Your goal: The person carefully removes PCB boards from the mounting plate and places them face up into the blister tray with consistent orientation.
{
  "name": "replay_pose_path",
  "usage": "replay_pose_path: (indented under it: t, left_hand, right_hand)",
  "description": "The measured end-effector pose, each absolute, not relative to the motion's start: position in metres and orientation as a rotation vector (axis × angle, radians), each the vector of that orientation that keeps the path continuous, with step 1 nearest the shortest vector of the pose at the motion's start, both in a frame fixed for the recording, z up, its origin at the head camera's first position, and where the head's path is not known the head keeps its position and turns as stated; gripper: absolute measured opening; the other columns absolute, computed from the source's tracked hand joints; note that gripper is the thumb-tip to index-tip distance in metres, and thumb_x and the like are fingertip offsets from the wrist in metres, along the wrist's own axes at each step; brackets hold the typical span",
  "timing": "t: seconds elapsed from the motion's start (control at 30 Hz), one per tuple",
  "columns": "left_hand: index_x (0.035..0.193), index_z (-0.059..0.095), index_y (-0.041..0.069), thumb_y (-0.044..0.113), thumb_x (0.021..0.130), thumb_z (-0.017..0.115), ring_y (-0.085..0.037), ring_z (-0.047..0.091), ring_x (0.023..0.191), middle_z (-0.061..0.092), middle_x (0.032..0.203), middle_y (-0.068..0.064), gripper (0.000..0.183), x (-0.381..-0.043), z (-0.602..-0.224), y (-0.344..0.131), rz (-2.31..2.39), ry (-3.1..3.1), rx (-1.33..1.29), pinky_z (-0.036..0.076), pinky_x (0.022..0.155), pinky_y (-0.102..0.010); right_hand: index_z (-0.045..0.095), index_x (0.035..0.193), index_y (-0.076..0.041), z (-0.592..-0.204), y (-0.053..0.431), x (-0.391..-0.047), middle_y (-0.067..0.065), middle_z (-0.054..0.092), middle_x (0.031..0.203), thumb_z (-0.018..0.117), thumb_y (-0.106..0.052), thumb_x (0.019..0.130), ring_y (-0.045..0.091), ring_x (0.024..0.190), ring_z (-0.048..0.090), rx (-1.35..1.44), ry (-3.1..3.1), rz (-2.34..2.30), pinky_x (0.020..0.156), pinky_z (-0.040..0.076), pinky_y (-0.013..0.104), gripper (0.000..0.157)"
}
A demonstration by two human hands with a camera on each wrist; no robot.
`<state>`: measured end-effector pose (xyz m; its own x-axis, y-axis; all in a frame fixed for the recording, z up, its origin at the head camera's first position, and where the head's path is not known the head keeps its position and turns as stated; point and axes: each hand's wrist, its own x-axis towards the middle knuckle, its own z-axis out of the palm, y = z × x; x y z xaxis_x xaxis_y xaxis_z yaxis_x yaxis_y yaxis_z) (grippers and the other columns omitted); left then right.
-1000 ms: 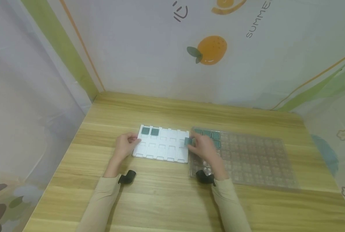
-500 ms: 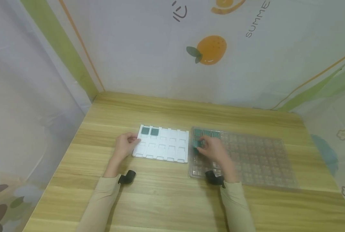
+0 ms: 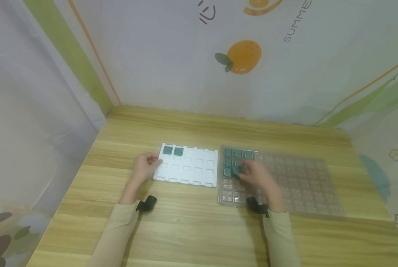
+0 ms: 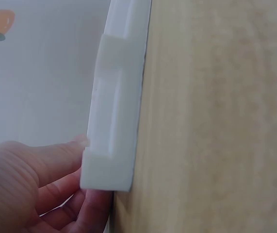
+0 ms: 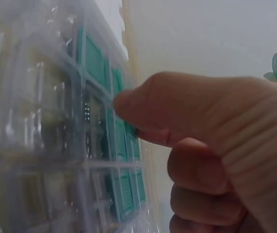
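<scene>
My left hand holds the left end of a white tray between thumb and fingers. In the left wrist view its thumb touches the notched edge of the tray and fingers go beneath. Two green square chips lie in the tray's back-left pockets. To the right, my right hand pinches a green square chip low over a clear plastic tray, at its third row. Several more green chips fill this tray's back-left pockets; the hand hides part of them.
The clear tray reaches far to the right across the wooden table. A black wrist mount hangs by the right forearm, another mount by the left. A printed white curtain stands behind the table.
My right hand has moved right and toward me with the chip, from the white tray's right end to the clear tray's third row. The left hand and white tray have stayed still.
</scene>
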<state>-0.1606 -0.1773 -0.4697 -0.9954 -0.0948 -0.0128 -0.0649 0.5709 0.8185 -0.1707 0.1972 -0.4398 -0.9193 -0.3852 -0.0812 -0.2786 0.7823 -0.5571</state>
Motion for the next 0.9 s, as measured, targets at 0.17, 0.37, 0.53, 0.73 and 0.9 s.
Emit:
replay_pose_path:
  t: [0.17, 0.37, 0.53, 0.73, 0.9]
  left_hand:
    - [0.104, 0.062, -0.013, 0.006, 0.087, 0.064, -0.036, 0.063, 0.084, 0.065, 0.092, -0.026, 0.026, -0.1604, -0.4697, -0.1774, -1.434, -2.756, 0.139, 0.054, 0.075, -0.042]
    - [0.104, 0.062, -0.013, 0.006, 0.087, 0.064, -0.036, 0.063, 0.085, 0.066, 0.092, -0.025, 0.026, -0.1605, -0.4704, -0.1776, -1.428, -2.761, 0.142, 0.053, 0.076, -0.042]
    - [0.104, 0.062, -0.013, 0.005, 0.087, 0.064, -0.036, 0.063, 0.085, 0.066, 0.092, -0.025, 0.025, -0.1603, -0.4704, -0.1777, -1.422, -2.761, 0.132, 0.053, 0.076, -0.042]
    - [0.104, 0.063, -0.012, 0.005, 0.087, 0.064, -0.036, 0.063, 0.085, 0.066, 0.093, -0.025, 0.025, -0.1602, -0.4701, -0.1776, -1.419, -2.76, 0.129, 0.053, 0.076, -0.042]
    - [0.104, 0.063, -0.012, 0.005, 0.087, 0.064, -0.036, 0.063, 0.085, 0.066, 0.092, -0.025, 0.025, -0.1605, -0.4704, -0.1775, -1.417, -2.758, 0.129, 0.054, 0.076, -0.042]
  right_hand:
    - [0.063, 0.103, 0.004, -0.4388, 0.1998, -0.1685, 0.0, 0.052, 0.061, 0.071, -0.005, 0.076, 0.012, 0.05, 0.045, -0.484, 2.758, -0.817, 0.043, 0.041, 0.025, 0.029]
    - [0.063, 0.104, 0.004, -0.4398, 0.2, -0.166, -0.001, 0.05, 0.057, 0.072, -0.005, 0.076, 0.011, 0.048, 0.044, -0.462, 2.751, -0.802, 0.042, 0.04, 0.024, 0.031]
    - [0.063, 0.103, 0.004, -0.4422, 0.1999, -0.165, -0.001, 0.048, 0.056, 0.072, -0.004, 0.075, 0.011, 0.047, 0.042, -0.471, 2.761, -0.814, 0.041, 0.038, 0.023, 0.03]
    - [0.063, 0.103, 0.003, -0.4435, 0.2004, -0.1654, 0.0, 0.048, 0.057, 0.072, -0.005, 0.076, 0.011, 0.049, 0.043, -0.469, 2.788, -0.803, 0.043, 0.039, 0.025, 0.03]
    - [0.064, 0.103, 0.002, -0.4445, 0.2017, -0.1659, 0.001, 0.05, 0.059, 0.072, -0.006, 0.077, 0.013, 0.051, 0.045, -0.436, 2.787, -0.808, 0.045, 0.041, 0.027, 0.029]
